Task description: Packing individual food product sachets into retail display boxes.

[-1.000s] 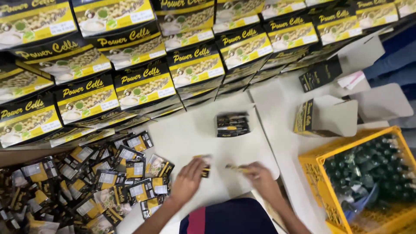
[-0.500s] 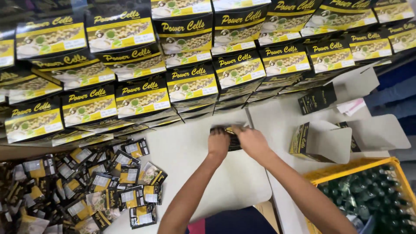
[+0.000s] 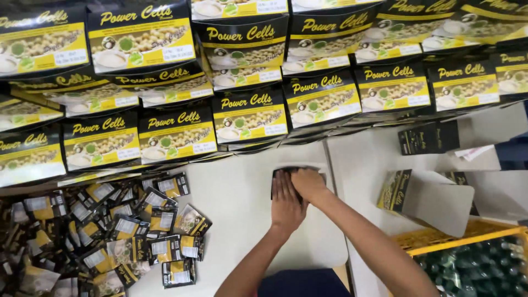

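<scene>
Both of my hands rest on a small dark stack of sachets (image 3: 278,177) on the white table (image 3: 236,203). My left hand (image 3: 287,201) lies flat over the stack with the fingers stretched forward. My right hand (image 3: 309,183) presses on the stack's right part, fingers curled over it. The stack is mostly hidden under the hands. A heap of loose black-and-yellow sachets (image 3: 110,231) lies to the left.
Rows of stacked black-and-yellow cartons (image 3: 247,113) fill the far side. An open carton with a white flap (image 3: 423,198) and a flat dark carton (image 3: 429,137) lie right. A yellow crate of dark green bottles (image 3: 473,264) stands at bottom right.
My hands went from the table's near edge, each holding a sachet, forward to the dark stack. They now press down on it, and the view has moved closer.
</scene>
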